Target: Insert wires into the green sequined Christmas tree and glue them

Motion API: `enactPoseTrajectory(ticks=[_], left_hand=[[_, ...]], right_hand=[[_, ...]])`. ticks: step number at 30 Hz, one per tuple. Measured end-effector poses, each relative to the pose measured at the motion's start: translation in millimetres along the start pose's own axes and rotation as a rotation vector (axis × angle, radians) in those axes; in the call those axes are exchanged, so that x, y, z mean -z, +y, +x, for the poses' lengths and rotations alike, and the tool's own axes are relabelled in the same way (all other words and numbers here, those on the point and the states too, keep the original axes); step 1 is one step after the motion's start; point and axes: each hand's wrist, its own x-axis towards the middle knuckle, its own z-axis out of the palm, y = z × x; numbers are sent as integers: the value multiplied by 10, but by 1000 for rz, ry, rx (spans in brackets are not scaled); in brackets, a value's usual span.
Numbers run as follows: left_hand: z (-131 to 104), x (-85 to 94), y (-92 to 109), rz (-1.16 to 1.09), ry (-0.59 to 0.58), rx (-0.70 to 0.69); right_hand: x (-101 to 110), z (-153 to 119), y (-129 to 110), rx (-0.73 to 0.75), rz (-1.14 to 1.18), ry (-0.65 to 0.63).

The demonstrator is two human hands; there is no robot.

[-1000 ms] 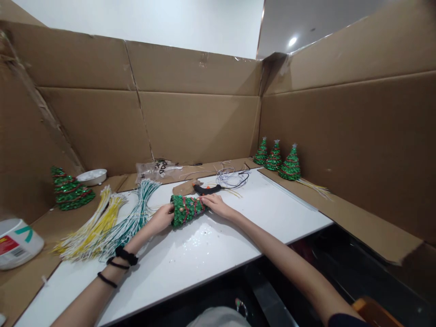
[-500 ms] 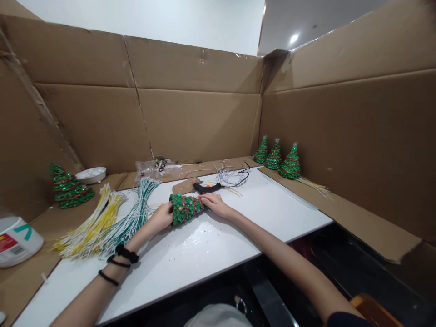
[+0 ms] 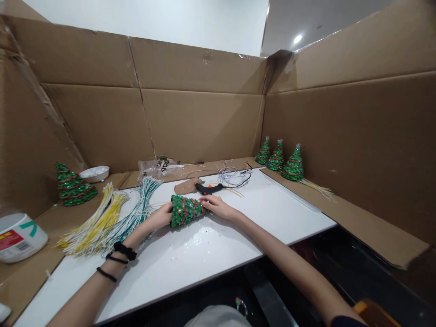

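A small green Christmas tree [image 3: 186,211] with a red garland and sparkly beads lies on its side above the white board [image 3: 218,247]. My left hand [image 3: 164,215] grips its wide base, the fingertips hidden at or inside the base. Around the narrow end, my right hand [image 3: 218,205] has its fingers closed on the tree. Just beyond it rests a black and orange glue gun [image 3: 209,188] on a brown piece of cardboard [image 3: 185,187]. Left of the tree lies a bundle of green and white wires [image 3: 145,200], beside a yellow and white wire bundle [image 3: 102,225].
Three star-topped trees [image 3: 293,164] stand at the back right, and another tree [image 3: 73,185] at the left near a white dish [image 3: 95,173]. A white tub [image 3: 23,240] sits at the left edge. Cardboard walls [image 3: 200,118] enclose the table. Loose white wires [image 3: 235,176] lie behind the glue gun.
The view has shifted slightly, so things appear a little further right. Both hands stay on the tree, which has turned slightly; the right fingers have shifted a little on the narrow end.
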Motion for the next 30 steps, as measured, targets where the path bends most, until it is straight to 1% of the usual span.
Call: enactPoseTrajectory(ticks=[3, 6, 10, 14, 18, 23, 27, 30], left_hand=[[3, -19, -38, -18, 27, 17], [5, -45, -77, 4, 60, -7], [-26, -73, -23, -18, 54, -3], [-65, -111, 86, -158, 40, 41], [-74, -138, 128, -238, 65, 68], [-75, -149, 151, -242, 84, 101], [-69, -151, 162, -248, 92, 115], [-57, -136, 146, -229, 81, 110]], right_hand=[[14, -24, -38, 13, 130, -69], [15, -30, -48, -1, 237, -122], [13, -14, -10, -27, 286, -132], [6, -1, 32, -29, 305, -128], [7, -12, 14, -15, 296, -125], [18, -30, -40, 2, 226, -100], [-8, -22, -31, 14, 176, -77], [-13, -17, -24, -9, 195, -65]])
